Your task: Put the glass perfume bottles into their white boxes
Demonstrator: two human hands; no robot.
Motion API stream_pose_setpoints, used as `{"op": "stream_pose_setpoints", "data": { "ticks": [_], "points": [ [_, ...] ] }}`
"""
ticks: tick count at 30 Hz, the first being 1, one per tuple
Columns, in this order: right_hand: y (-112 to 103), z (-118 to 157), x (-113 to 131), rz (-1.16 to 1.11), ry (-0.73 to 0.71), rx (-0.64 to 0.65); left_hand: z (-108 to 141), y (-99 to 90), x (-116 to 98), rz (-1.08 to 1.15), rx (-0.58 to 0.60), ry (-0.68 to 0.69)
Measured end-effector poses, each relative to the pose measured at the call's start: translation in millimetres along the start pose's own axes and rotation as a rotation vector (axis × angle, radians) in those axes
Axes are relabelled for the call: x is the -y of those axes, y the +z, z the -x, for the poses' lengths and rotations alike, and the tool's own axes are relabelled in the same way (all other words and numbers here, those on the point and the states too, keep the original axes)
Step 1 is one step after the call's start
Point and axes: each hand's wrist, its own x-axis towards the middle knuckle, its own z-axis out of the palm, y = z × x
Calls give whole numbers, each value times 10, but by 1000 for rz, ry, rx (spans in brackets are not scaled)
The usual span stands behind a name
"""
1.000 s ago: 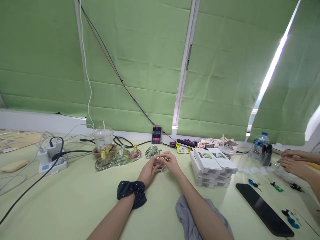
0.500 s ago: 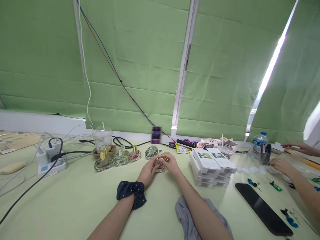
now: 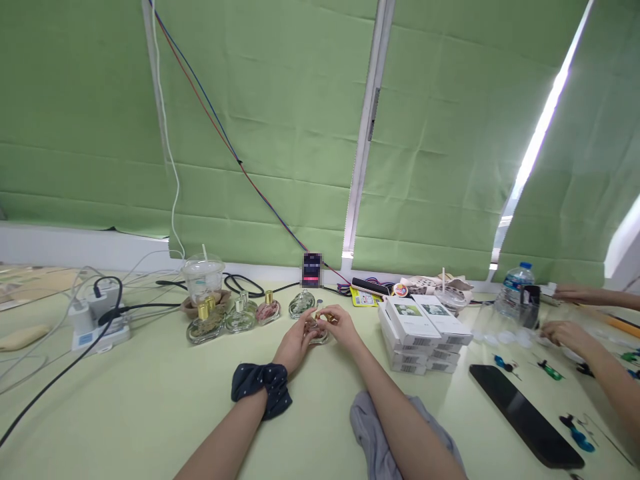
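In the head view, my left hand [image 3: 294,344] is closed around the left side and neck of a small glass bottle [image 3: 318,337] resting on the table. My right hand [image 3: 341,327] pinches a small gold piece [image 3: 331,319] at the bottle's top right. Fingers hide part of the bottle's neck. Just behind stands a clear glass bottle with green inside [image 3: 301,305]. To the left are a pink bottle with a gold cap [image 3: 269,311], a green bottle with silver caps near it [image 3: 240,319] and a darker bottle with gold caps [image 3: 206,327].
Stacked white boxes [image 3: 415,323] sit right of my hands, with a black phone [image 3: 523,413] beyond. Grey cloth [image 3: 373,433] lies under my right forearm. A power strip [image 3: 103,333] and plastic cup [image 3: 204,277] are left. Another person's hands [image 3: 567,333] work at the far right.
The view has shifted very slightly. My hands stay at the bottle, with the fingers of my right hand moved a little around the gold piece. At far right, the other person's hands have moved slightly.
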Motion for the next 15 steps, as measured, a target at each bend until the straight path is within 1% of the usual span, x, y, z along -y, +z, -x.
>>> {"op": "stream_pose_setpoints", "data": {
  "ticks": [3, 5, 9, 11, 13, 15],
  "points": [
    [-37, -22, 28, -18, 21, 16, 1, 1, -8, 22, -8, -17],
    [-52, -49, 58, -59, 58, -1, -1, 6, -10, 41, -18, -32],
    [-55, -116, 140, -201, 109, -155, -10, 26, 23, 152, -50, -103],
    [-53, -145, 199, -246, 115, -195, -15, 34, 53, 229, -66, -138],
    [-51, -161, 272, -249, 115, -183, -19, 35, 76, 282, -73, -149],
    [-45, -161, 351, -206, 82, -155, -19, 27, 79, 305, -67, -144]
  ]
}}
